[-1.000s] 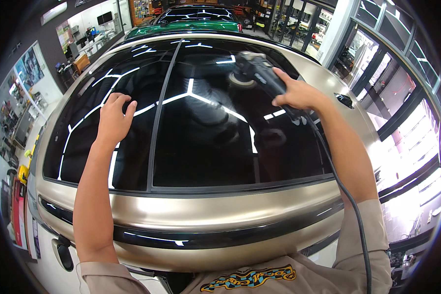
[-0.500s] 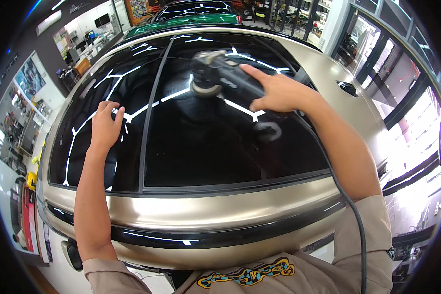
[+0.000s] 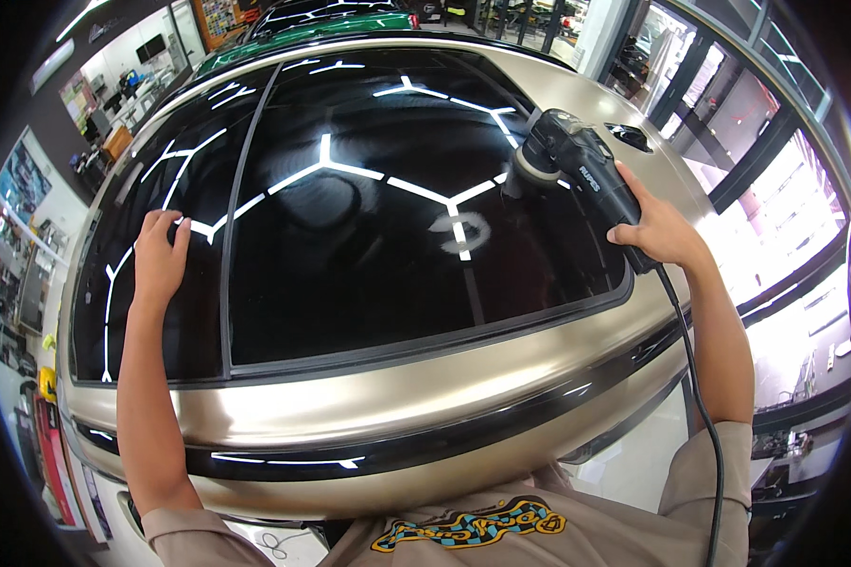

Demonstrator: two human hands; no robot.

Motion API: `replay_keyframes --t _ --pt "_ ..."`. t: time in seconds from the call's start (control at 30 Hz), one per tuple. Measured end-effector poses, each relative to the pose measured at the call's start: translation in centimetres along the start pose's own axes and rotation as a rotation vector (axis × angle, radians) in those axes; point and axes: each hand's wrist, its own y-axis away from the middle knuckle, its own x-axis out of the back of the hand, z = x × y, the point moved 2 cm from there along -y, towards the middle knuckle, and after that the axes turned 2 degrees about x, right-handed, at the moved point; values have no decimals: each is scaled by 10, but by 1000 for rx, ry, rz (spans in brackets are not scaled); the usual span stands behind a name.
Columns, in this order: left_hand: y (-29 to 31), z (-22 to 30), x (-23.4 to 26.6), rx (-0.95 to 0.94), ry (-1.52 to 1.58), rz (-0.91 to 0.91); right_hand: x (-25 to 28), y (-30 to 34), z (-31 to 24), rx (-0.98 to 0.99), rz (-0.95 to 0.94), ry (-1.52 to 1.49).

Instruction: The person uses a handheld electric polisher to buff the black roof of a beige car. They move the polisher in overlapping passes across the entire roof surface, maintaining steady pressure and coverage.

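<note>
A corded black polisher point(image 3: 591, 175) is in my right hand point(image 3: 657, 227), with fingers and thumb wrapped round its body. Its round pad point(image 3: 537, 172) faces the black glass panel point(image 3: 369, 302) of the car near the panel's right edge; I cannot tell whether it touches. On the left part of the panel my left hand point(image 3: 163, 253) rests with nothing in it, fingers slightly bent and thumb apart. A whitish curved smear point(image 3: 461, 232) shows on the glass left of the polisher. The power cord point(image 3: 692, 378) runs down past my right forearm.
Pale gold bodywork point(image 3: 350, 408) frames the glass, with a dark trim strip point(image 3: 444, 454) close to my body. Behind stands a green car point(image 3: 321, 28). Glass doors point(image 3: 700, 104) are at the right, and a red and yellow object point(image 3: 47, 425) stands at the far left.
The polisher has swept right from the upper middle of the glass to its right edge, in my right hand. My left hand stays on the glass, while the whole view has shifted slightly.
</note>
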Motion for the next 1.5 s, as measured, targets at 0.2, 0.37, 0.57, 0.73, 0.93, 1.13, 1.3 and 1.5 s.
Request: replay_keyframes --t 0.2,0.37,0.57,0.73,0.93,1.13,1.3,1.5 --pt "-1 24 9 -44 67 61 -9 -10 -86 124 -87 90" --pt "-4 46 16 -87 130 82 -30 -34 -199 383 -226 17" --pt "-11 59 14 -64 224 65 -55 -31 -263 651 -230 56" --pt "-5 17 20 -27 157 86 -46 -4 -196 523 -216 53" --pt "-2 17 4 -35 137 18 -16 23 -48 117 -55 52" --pt "0 13 0 -46 114 7 6 79 35 -222 -28 -61" --pt "0 29 -2 -64 155 4 3 111 28 -217 -7 -92" --pt "3 70 2 -140 269 -1 -18 75 -57 94 -32 46"
